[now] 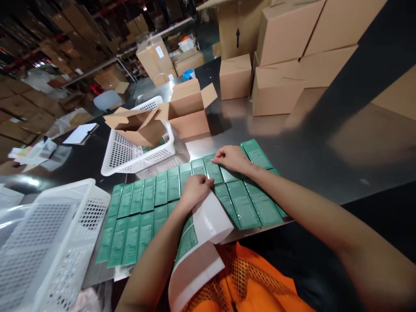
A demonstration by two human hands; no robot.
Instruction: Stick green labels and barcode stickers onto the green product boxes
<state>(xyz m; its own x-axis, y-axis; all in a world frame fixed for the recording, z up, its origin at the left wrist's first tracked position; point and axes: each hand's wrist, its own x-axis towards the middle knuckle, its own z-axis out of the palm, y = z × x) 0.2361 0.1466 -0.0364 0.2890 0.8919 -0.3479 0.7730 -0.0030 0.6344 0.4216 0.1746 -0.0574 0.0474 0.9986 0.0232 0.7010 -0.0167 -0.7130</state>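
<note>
Two rows of green, film-wrapped boxes (148, 195) lie side by side along the front of the metal table. My left hand (196, 189) is closed on the top end of a sheet of labels (208, 216), white with green printed patches, which curls down over the table edge against my body. Just to its right and farther up, my right hand (232, 158) is pinched at the top of a box in the back row. Whatever sits between its fingertips is too small to make out. Both forearms cover parts of the front row.
A white perforated basket (149, 162) behind the rows holds an open carton (152, 128); another open carton (190, 115) stands beside it. At the left is a second white basket (73, 242). Closed cartons (279, 91) are stacked at the back right. A clipboard (80, 133) lies far left.
</note>
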